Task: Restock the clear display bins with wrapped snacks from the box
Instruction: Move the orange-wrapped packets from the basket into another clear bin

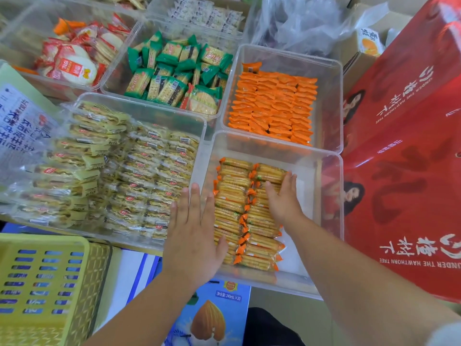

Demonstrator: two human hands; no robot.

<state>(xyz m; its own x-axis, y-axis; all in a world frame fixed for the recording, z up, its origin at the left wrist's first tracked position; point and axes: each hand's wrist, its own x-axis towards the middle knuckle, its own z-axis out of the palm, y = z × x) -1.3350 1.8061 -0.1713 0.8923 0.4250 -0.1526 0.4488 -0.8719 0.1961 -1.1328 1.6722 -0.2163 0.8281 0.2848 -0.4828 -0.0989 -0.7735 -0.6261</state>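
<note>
A clear bin [329,171] at the front right holds two rows of orange-ended wrapped biscuit sticks [232,196]. My left hand [193,236] lies flat with fingers spread against the bin's left wall, outside it. My right hand [283,198] is inside the bin, palm down, pressing on the right row of sticks. Neither hand grips anything. To the left, a larger clear bin [139,106] is packed with yellow wrapped crackers [154,176].
Behind stand bins of orange packets [274,108], green cracker packs [174,73] and red-white rice crackers [77,61]. A big red gift box [404,151] leans at the right. A yellow basket [45,278] and a blue almond-milk carton [214,318] sit in front.
</note>
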